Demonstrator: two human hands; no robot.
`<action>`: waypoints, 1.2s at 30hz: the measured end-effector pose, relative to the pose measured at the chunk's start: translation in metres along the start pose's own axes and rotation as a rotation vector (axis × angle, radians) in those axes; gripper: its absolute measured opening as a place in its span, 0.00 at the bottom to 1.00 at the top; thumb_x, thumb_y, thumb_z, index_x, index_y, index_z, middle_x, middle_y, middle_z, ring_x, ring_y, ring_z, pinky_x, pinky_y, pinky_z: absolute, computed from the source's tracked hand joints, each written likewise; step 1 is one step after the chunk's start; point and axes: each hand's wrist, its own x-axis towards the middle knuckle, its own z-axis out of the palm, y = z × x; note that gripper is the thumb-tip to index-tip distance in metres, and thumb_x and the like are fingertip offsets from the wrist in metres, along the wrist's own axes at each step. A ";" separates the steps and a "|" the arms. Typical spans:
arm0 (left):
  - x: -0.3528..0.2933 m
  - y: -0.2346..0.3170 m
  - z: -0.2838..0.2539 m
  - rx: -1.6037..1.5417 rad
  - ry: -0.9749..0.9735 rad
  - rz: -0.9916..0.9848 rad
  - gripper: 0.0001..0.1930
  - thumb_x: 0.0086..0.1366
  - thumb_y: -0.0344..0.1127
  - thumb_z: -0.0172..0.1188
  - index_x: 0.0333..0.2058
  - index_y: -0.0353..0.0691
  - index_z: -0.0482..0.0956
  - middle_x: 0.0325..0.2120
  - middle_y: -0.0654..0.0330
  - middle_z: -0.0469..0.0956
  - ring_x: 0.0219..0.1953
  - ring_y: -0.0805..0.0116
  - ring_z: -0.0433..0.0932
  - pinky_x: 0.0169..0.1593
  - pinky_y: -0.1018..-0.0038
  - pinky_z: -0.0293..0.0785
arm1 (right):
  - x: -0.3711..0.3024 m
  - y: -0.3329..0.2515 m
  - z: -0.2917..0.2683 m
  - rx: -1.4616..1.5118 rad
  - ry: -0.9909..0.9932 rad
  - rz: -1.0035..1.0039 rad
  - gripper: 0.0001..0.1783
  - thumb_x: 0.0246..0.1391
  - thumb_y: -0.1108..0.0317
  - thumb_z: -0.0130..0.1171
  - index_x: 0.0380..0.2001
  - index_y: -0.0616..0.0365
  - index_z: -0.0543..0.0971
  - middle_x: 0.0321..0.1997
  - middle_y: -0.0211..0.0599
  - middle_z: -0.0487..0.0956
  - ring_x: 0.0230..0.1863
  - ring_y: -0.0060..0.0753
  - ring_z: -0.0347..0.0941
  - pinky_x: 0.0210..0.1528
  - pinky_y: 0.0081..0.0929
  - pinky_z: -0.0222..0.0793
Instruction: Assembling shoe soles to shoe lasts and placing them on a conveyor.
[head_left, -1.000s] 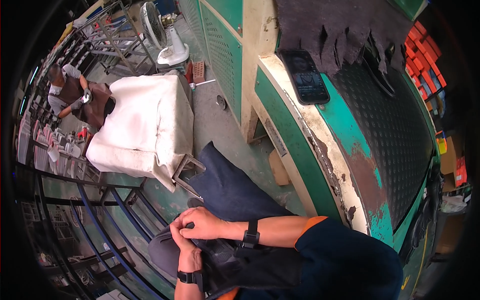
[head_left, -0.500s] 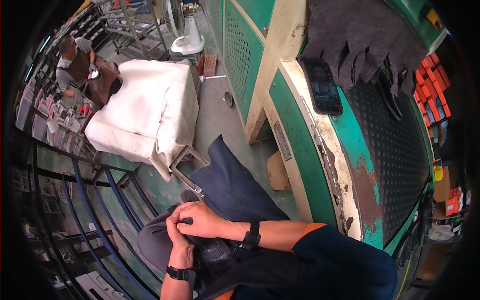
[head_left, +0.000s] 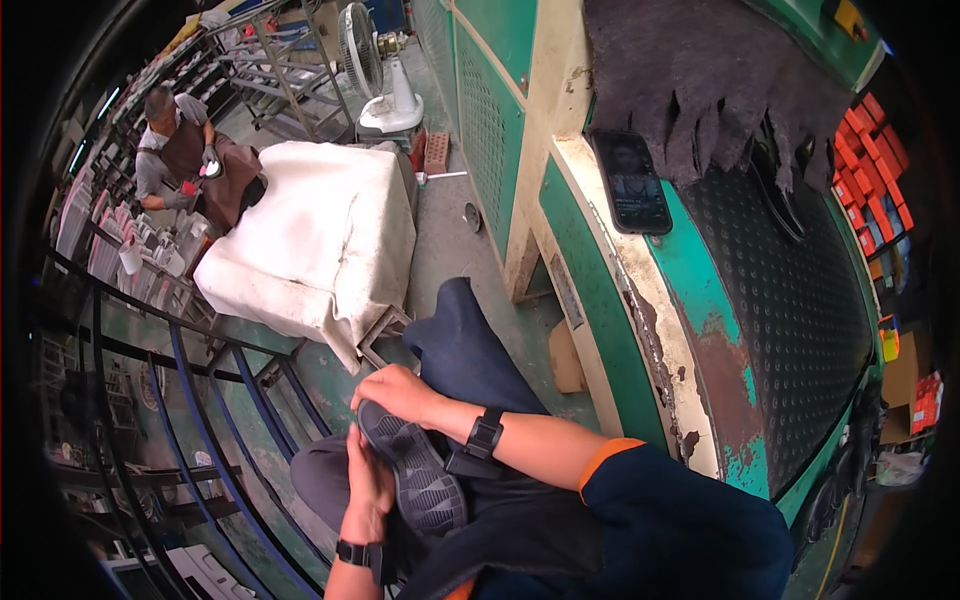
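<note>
Head view. The person's right hand (head_left: 398,393) is reaching in from the right, its fingers bending over and grasping the upper end of a dark shoe (head_left: 428,480). The shoe is lying over the person's lap, between the two forearms, with its grey patterned sole facing up toward the camera. The left hand (head_left: 368,478) is extending along the shoe's left edge and touching it; its fingers are partly hidden, so whether they are gripping or merely resting cannot be told. Each wrist is bearing a black band. Beyond the knees, a pale cloth (head_left: 310,235) is covering a boxlike form, and a fan (head_left: 385,75) is standing on the floor behind it. At far left, a co-worker (head_left: 205,165) in a brown apron is holding a small object in gloved hands. To the right, a black phone (head_left: 632,182) is lying on the edge of a green-and-cream machine (head_left: 585,300), just beside a ragged dark sheet (head_left: 700,85). Dark metal bars (head_left: 190,400) are running along the lower left.
</note>
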 end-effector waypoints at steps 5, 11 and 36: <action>-0.046 -0.028 -0.025 -0.433 -0.112 -0.376 0.36 0.66 0.63 0.48 0.59 0.35 0.70 0.52 0.50 0.76 0.52 0.53 0.76 0.58 0.59 0.72 | 0.015 -0.004 -0.016 0.335 0.022 0.251 0.20 0.60 0.61 0.48 0.33 0.65 0.84 0.30 0.36 0.82 0.33 0.24 0.77 0.39 0.20 0.70; -0.072 -0.002 0.006 -0.684 0.009 -0.336 0.32 0.66 0.54 0.48 0.58 0.32 0.70 0.52 0.45 0.76 0.52 0.45 0.76 0.59 0.55 0.72 | 0.000 0.033 0.003 0.275 0.128 -0.230 0.20 0.64 0.59 0.48 0.45 0.66 0.78 0.45 0.36 0.80 0.51 0.26 0.73 0.56 0.23 0.65; -0.125 0.020 0.021 -0.406 -0.048 -0.313 0.36 0.59 0.55 0.52 0.59 0.34 0.68 0.52 0.47 0.76 0.48 0.51 0.78 0.55 0.57 0.75 | -0.022 -0.013 0.027 0.366 0.100 -0.159 0.18 0.64 0.58 0.45 0.45 0.59 0.77 0.43 0.32 0.78 0.47 0.20 0.72 0.51 0.21 0.66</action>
